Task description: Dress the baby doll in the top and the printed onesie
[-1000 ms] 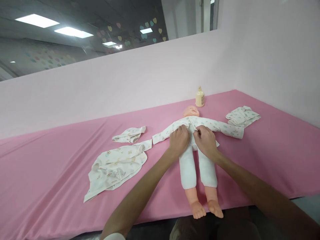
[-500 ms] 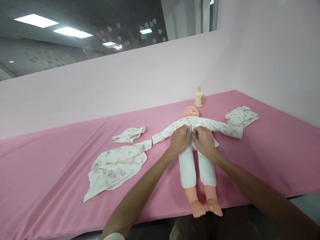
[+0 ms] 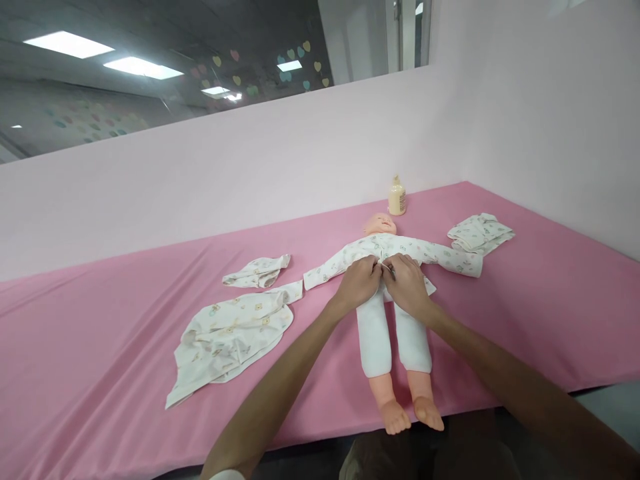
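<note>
Head view looks down on a long table covered in a pink cloth point(image 3: 100, 333), with pale pink walls behind it and to the side. On that cloth lies a baby doll point(image 3: 387, 293) on its back, head toward the far wall, bare feet close to the near edge of the table, sleeved arms spread out to both sides. The doll wears a printed white top point(image 3: 435, 255) and plain white leggings point(image 3: 395, 337).

Left of the doll, and well apart from it, a large crumpled printed garment point(image 3: 233, 337) lies flat on the cloth. Beyond the doll's right sleeve end sits a folded printed cloth point(image 3: 481, 233). Between the large garment and the far wall, a small printed piece point(image 3: 257, 270) lies by itself. Just beyond the doll's head, an upright cream bottle point(image 3: 397, 197) stands near the wall.

Both hands meet over the doll's belly, at the front opening of the top. The left hand point(image 3: 359, 285) has its fingers curled and pinches the left edge of the top's front. The right hand point(image 3: 410, 283) pinches the facing edge, fingertips touching those of the left hand, so the two edges are brought together at the middle.
</note>
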